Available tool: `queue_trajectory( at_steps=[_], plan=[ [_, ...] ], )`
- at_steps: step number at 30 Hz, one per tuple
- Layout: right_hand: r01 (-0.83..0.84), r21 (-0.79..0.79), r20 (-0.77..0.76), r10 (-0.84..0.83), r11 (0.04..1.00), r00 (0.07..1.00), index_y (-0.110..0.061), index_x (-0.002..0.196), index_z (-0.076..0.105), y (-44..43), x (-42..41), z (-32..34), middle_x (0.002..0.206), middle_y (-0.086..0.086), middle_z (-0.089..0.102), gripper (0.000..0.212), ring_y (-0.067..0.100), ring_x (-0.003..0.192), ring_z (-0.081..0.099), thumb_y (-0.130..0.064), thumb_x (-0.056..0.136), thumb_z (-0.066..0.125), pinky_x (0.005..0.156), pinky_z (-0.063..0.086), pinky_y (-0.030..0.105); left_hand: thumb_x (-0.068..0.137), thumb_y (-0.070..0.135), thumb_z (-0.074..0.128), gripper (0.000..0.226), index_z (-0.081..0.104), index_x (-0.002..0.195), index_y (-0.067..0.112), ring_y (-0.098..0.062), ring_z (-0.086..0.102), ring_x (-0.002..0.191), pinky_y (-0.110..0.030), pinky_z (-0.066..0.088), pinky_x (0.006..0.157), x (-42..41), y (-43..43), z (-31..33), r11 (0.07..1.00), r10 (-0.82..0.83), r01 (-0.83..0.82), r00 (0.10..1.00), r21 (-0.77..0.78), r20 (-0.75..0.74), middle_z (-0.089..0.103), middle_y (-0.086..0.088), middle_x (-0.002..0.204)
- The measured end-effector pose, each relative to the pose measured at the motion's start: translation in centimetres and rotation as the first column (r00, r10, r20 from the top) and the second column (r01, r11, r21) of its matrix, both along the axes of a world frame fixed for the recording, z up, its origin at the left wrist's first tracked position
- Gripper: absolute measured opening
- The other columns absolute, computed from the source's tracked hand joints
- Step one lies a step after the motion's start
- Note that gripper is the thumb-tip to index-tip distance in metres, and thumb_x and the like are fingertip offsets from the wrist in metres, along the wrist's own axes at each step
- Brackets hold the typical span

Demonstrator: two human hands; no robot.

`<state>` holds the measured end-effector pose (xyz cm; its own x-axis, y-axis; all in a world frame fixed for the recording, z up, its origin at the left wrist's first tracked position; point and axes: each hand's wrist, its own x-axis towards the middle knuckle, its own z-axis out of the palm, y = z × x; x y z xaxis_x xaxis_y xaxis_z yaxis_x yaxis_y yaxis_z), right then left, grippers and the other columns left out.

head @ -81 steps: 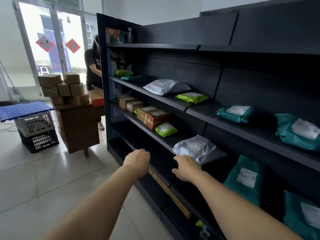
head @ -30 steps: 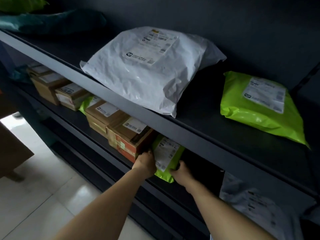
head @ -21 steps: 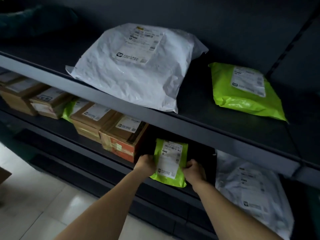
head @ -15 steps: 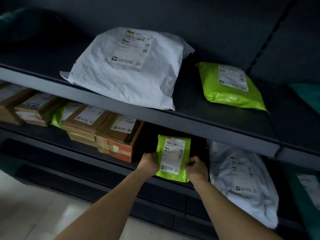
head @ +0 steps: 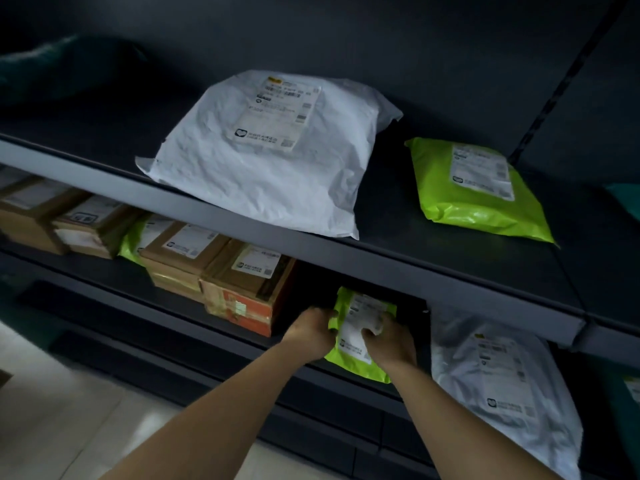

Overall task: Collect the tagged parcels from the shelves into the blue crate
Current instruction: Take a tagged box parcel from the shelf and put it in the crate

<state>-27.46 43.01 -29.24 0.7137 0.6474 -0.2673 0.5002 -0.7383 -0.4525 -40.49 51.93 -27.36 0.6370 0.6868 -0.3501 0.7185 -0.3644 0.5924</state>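
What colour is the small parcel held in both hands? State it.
Lime green with a white label, the small parcel shows best in the head view.

Dim, murky, motion-blurred left edge.

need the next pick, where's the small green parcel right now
Held in both hands, left hand and right hand, the small green parcel is right of the orange-taped box.

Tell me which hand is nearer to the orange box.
Left. The left hand is just right of the orange box, apart from it; the right hand is beyond the green parcel.
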Motion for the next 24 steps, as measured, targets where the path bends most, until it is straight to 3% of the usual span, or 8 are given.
queue_trajectory(
  at_steps=[3,6,8,12,15,20,24],
  plan=[
    [-0.127,0.115,-0.108,0.140,0.985,0.984,-0.014,0.138,0.049,3.4,-2.7,1.8,0.141,0.009,0.052,0.054,0.025,0.130,0.048,-0.036,0.090,0.059,0.101,0.041,0.030,0.095,0.024,0.049,0.037,0.059,0.131,0.025,-0.028,0.057,0.117,-0.033,0.048,0.097,-2.5,2.2,2.4,0.961,0.078,-0.086,0.996,0.262,0.041,0.058,-0.010,0.131],
    [-0.201,0.173,-0.253,0.241,0.964,0.937,-0.015,0.144,0.042,6.5,-6.0,3.1,0.149,0.007,0.043,0.060,0.023,0.137,0.041,-0.039,0.091,0.059,0.110,0.035,0.032,0.092,0.027,0.051,0.036,0.061,0.127,0.025,-0.027,0.050,0.118,-0.032,0.043,0.093,-5.6,4.7,4.1,0.829,0.066,-0.065,0.998,0.556,0.018,0.059,-0.006,0.126],
    [-0.195,0.199,-0.313,0.251,0.960,0.916,-0.016,0.145,0.040,8.1,-7.9,3.3,0.150,0.008,0.042,0.062,0.023,0.137,0.041,-0.041,0.091,0.059,0.110,0.036,0.034,0.091,0.032,0.052,0.041,0.056,0.132,0.027,-0.024,0.042,0.127,-0.035,0.037,0.099,-8.0,6.6,4.5,0.778,0.138,-0.082,0.990,0.622,-0.042,0.052,-0.002,0.134],
    [-0.142,0.175,-0.355,0.197,0.974,0.914,-0.017,0.147,0.035,9.9,-10.3,3.5,0.151,0.005,0.040,0.065,0.024,0.136,0.041,-0.047,0.092,0.055,0.110,0.037,0.035,0.093,0.024,0.047,0.048,0.043,0.141,0.020,-0.029,0.034,0.133,-0.043,0.035,0.108,-11.8,10.0,3.9,0.818,0.287,-0.159,0.945,0.552,-0.153,0.041,-0.008,0.140],
    [-0.044,0.155,-0.380,0.101,0.987,0.919,-0.016,0.148,0.033,10.5,-11.4,3.6,0.151,0.007,0.040,0.064,0.027,0.136,0.041,-0.046,0.094,0.052,0.109,0.037,0.038,0.095,0.015,0.042,0.044,0.043,0.139,0.012,-0.031,0.038,0.128,-0.038,0.035,0.108,-13.2,11.5,3.2,0.886,0.252,-0.154,0.951,0.437,-0.177,0.041,-0.013,0.138],
    [0.160,0.146,-0.456,-0.077,0.976,0.887,-0.013,0.141,0.043,10.9,-13.9,4.1,0.142,0.010,0.048,0.050,0.029,0.123,0.052,-0.035,0.097,0.051,0.101,0.048,0.043,0.095,0.017,0.045,0.032,0.057,0.122,0.007,-0.028,0.043,0.125,-0.034,0.035,0.106,-14.0,12.9,3.2,0.907,0.183,-0.118,0.975,0.404,-0.124,0.057,-0.015,0.126],
    [0.353,0.159,-0.605,-0.192,0.922,0.773,-0.014,0.141,0.042,10.3,-15.4,4.9,0.118,0.006,0.055,0.045,0.020,0.099,0.055,-0.020,0.098,0.052,0.094,0.052,0.037,0.094,0.018,0.050,0.028,0.060,0.115,0.003,-0.030,0.052,0.114,-0.035,0.045,0.093,-14.9,13.6,3.1,0.948,0.194,-0.181,0.981,0.261,-0.026,0.060,-0.018,0.118]
  ],
)
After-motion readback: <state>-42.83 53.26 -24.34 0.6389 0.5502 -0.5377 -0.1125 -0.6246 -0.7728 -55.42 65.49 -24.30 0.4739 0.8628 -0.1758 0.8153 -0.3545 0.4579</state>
